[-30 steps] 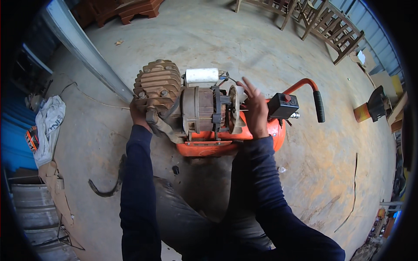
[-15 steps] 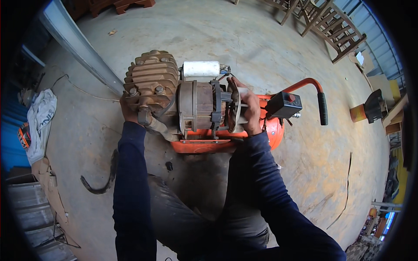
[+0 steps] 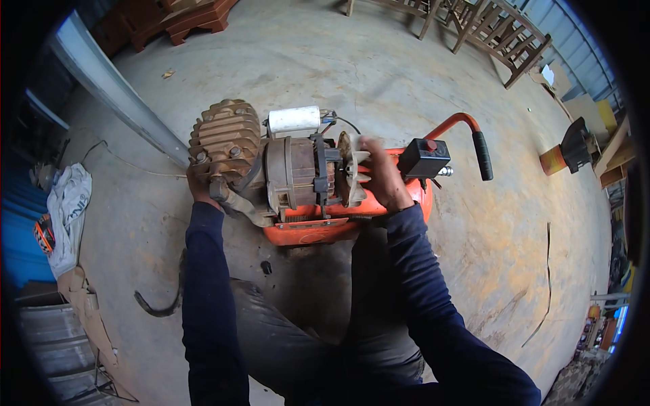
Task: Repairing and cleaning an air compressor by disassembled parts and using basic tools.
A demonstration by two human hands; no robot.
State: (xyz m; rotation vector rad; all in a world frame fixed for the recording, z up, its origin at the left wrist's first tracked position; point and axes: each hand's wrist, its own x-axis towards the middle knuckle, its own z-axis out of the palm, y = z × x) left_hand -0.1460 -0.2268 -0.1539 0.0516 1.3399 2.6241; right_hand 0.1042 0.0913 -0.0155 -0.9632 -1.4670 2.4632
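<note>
An orange air compressor (image 3: 318, 233) stands before me. My left hand (image 3: 202, 181) grips the finned pump head (image 3: 225, 132) at its lower left, fingers mostly hidden behind it. The motor (image 3: 291, 172) sits beside it, with a white cylinder (image 3: 293, 118) above. My right hand (image 3: 384, 179) is open at the metal fan (image 3: 353, 169) on the motor's right end, fingertips blurred; I cannot tell whether they touch it. A black switch box (image 3: 423, 161) and a curved handle (image 3: 483, 152) are to its right.
A metal post (image 3: 122, 88) rises at left, near a white sack (image 3: 69, 210). A curved black hose (image 3: 156, 308) lies on the concrete floor (image 3: 494, 284). Wooden chairs (image 3: 494, 40) stand at upper right, red wooden furniture (image 3: 189, 20) at upper left, a yellow container (image 3: 552, 160) at right.
My right hand came down onto the fan half a second ago and has since shifted slightly back from it, fingers blurred. The fan looks turned. My left hand stays on the pump head.
</note>
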